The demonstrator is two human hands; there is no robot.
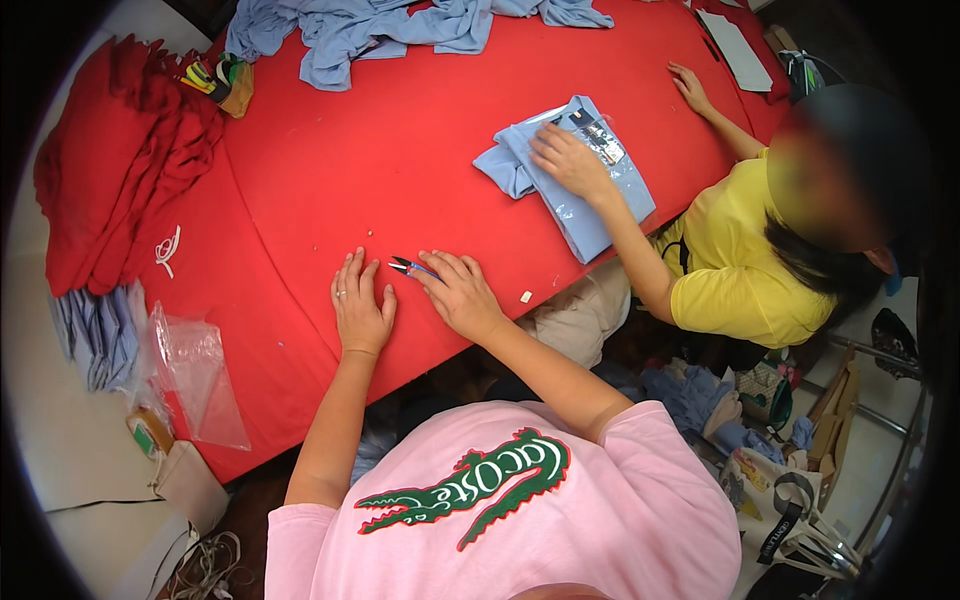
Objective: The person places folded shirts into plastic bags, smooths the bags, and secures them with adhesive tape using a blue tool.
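Observation:
My left hand (362, 305) lies flat on the red cloth of the table (330, 160), fingers stretched out and holding nothing. Just to its right, my right hand (462, 295) has its fingers curled over small thread snips (405, 265) with blue handles. Their dark blades stick out to the left, toward my left hand's fingertips. Farther right, a co-worker's hand (570, 162) rests on a folded light blue garment (590, 220) in a clear plastic bag. Part of the blue cloth shows beyond the bag's left side.
Red garments (120, 170) are heaped at the far left, above folded blue ones (95, 340). A clear plastic bag (200, 380) hangs over the table's left front. Blue garments (370, 35) lie along the far edge. A person in a yellow shirt (735, 270) sits at the right.

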